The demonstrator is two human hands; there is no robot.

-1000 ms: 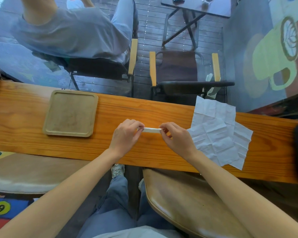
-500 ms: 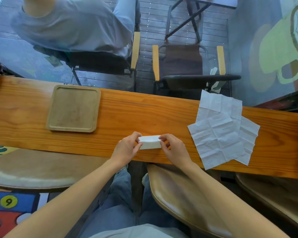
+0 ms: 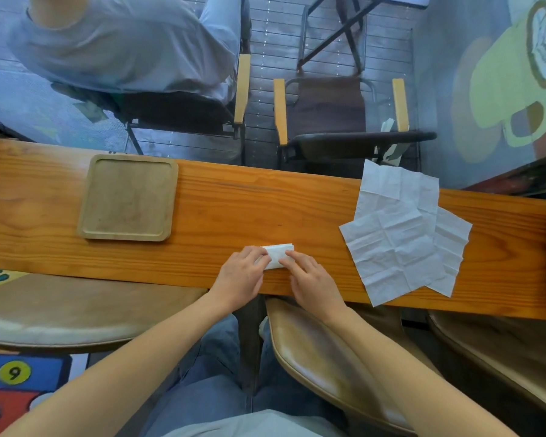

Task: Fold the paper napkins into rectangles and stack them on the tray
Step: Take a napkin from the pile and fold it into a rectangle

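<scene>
A small folded white napkin (image 3: 278, 254) lies flat on the wooden counter (image 3: 234, 209) near its front edge. My left hand (image 3: 241, 274) presses on the napkin's left end with its fingertips, and my right hand (image 3: 309, 277) presses on its right part. Both hands cover the napkin's lower half. A square wooden tray (image 3: 90, 212) with nothing on it sits on the counter to the left, well apart from my hands. Unfolded white napkins (image 3: 397, 228) lie overlapping on the counter to the right.
Beyond the counter a glass pane shows a seated person (image 3: 123, 42) on a chair and a vacant chair (image 3: 338, 121). Round stools (image 3: 60, 310) stand under the counter's near edge, another stool (image 3: 328, 357) beside my legs.
The napkin, held edge-up between my fingers a second ago, now lies flat on the counter as a smaller rectangle with both hands pressing on it.
</scene>
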